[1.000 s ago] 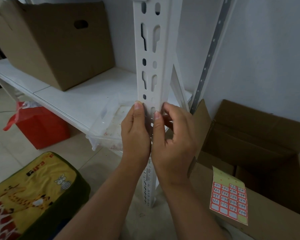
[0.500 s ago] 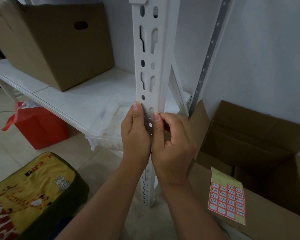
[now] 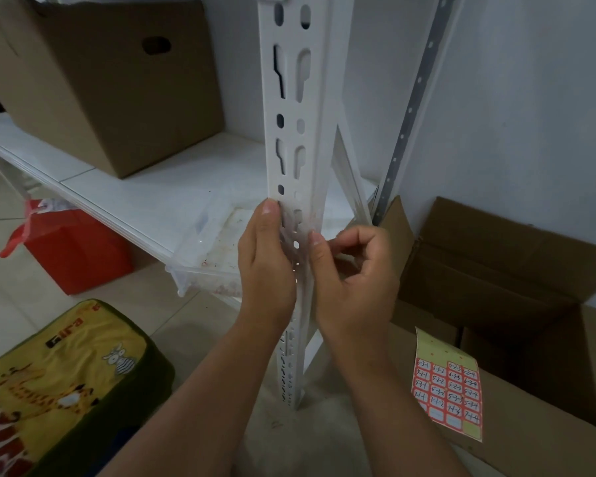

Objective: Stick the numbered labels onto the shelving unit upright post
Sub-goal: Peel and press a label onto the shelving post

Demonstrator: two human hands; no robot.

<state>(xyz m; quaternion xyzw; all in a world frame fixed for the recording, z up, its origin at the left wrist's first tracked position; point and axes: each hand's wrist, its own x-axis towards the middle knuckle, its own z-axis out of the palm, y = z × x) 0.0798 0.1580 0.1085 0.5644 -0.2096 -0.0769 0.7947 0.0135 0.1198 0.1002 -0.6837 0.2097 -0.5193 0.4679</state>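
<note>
The white upright post (image 3: 289, 98), punched with slots and holes, stands in the middle of the view. My left hand (image 3: 265, 270) grips it from the left, thumb straight up along its front edge, fingers hidden behind. My right hand (image 3: 358, 287) is at the same height on the right. Its thumb presses the post's front right corner and its other fingers curl beside the post. A faint reddish label (image 3: 309, 219) shows on the post just above that thumb. The label sheet (image 3: 448, 390), red-framed with handwritten numbers, lies on a cardboard flap at lower right.
A closed cardboard box (image 3: 111, 91) stands on the white shelf (image 3: 135, 197), and a clear plastic tray (image 3: 214, 242) juts over its edge. On the floor are a red bag (image 3: 76, 249) and a yellow animal-print cushion (image 3: 59, 383). An open cardboard box (image 3: 496, 270) sits at right beside a grey perforated strip (image 3: 413, 91).
My right hand has slid a little down the post and its fingers have curled in tighter. My left hand has stayed in place on the post.
</note>
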